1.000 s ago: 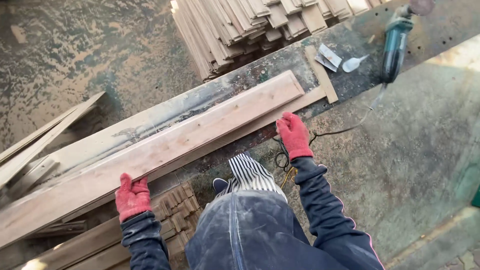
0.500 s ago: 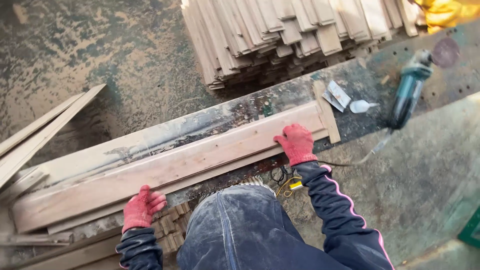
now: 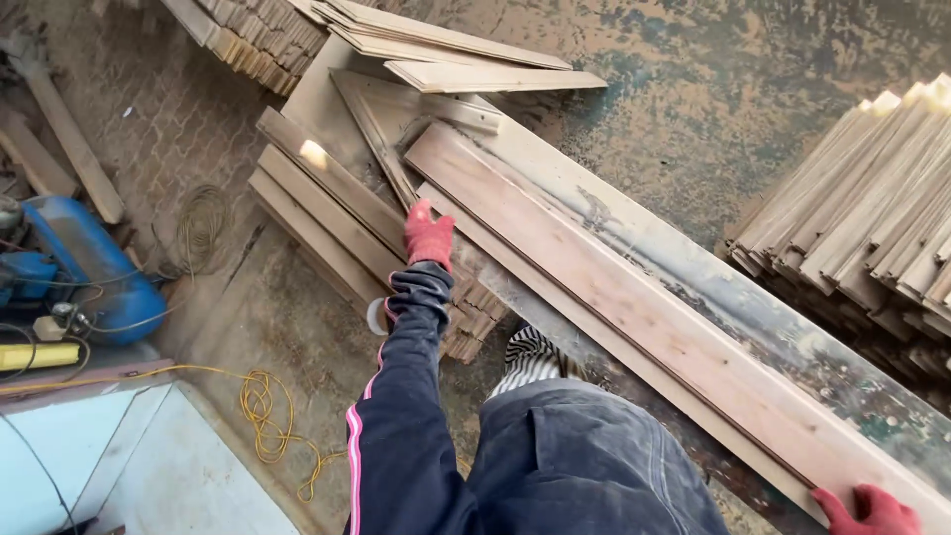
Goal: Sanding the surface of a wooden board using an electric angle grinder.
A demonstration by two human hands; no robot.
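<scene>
A long pale wooden plank (image 3: 634, 297) lies slantwise on a dusty metal bench (image 3: 693, 267), with a thinner strip (image 3: 555, 307) under its near edge. My left hand (image 3: 429, 236), in a red glove, is stretched out to the plank's far left end. Its fingers lie together against the near edge of the strip, and its grip is hidden. At the bottom right corner my right hand (image 3: 872, 510), also red-gloved and partly cut off, holds the plank's other end. My dark trousers and striped shoe fill the bottom middle.
Loose boards (image 3: 327, 198) lie stacked left of the bench, above short blocks (image 3: 474, 317). A bundle of slats (image 3: 872, 218) stands at the right and another (image 3: 258, 35) at the top. A blue compressor (image 3: 79, 267), a wire coil (image 3: 203, 223) and a yellow hose (image 3: 263, 416) lie at the left.
The view has swung left, so the plank now slants the other way and the grinder is out of sight. My left hand has reached further along the plank; my right stays at its end.
</scene>
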